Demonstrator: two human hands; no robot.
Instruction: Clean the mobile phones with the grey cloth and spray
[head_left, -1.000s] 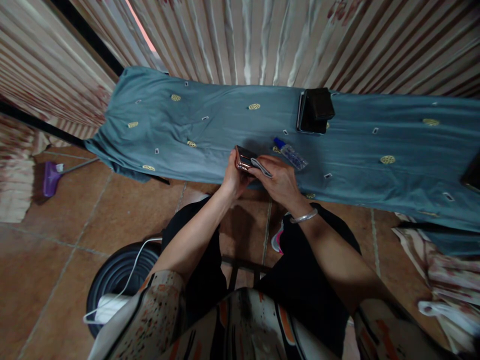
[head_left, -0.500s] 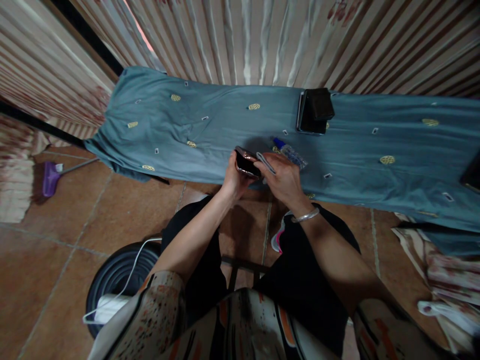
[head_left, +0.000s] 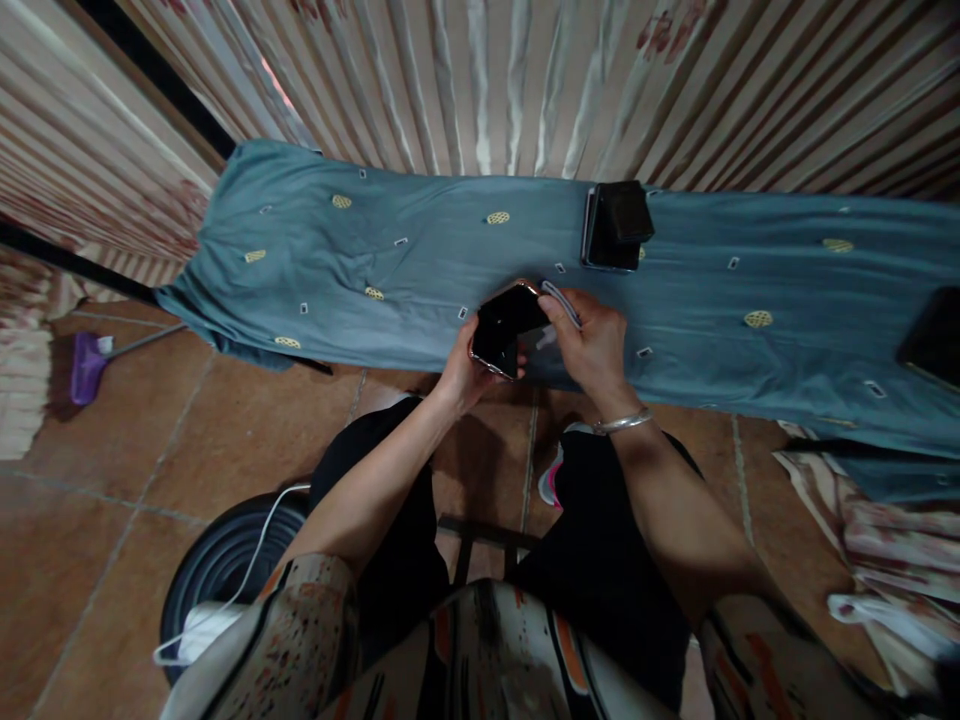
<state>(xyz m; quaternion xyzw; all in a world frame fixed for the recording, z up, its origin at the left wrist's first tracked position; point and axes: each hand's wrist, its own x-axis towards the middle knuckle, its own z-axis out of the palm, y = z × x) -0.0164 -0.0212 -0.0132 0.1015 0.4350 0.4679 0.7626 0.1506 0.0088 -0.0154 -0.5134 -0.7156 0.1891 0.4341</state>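
Observation:
My left hand (head_left: 459,368) grips a dark phone (head_left: 506,325) by its lower edge, the glossy screen facing up. My right hand (head_left: 592,345), with a silver bangle at the wrist, is closed on a small folded grey cloth (head_left: 561,303) pressed at the phone's upper right corner. Both hands hover over the near edge of a table covered by a teal cloth (head_left: 375,260) with small yellow motifs. The spray bottle seen earlier is hidden behind my right hand.
A stack of dark phones or cases (head_left: 615,225) lies at the table's far edge. Another dark device (head_left: 934,340) sits at the right. Striped curtains hang behind. On the tiled floor are a purple broom (head_left: 86,365), a black round tub with a white cable (head_left: 217,570), and bundled fabric (head_left: 885,540).
The phone has turned from edge-on to screen-up and shifted slightly right. My right hand with the cloth moved up to the phone's upper corner, covering the spray bottle.

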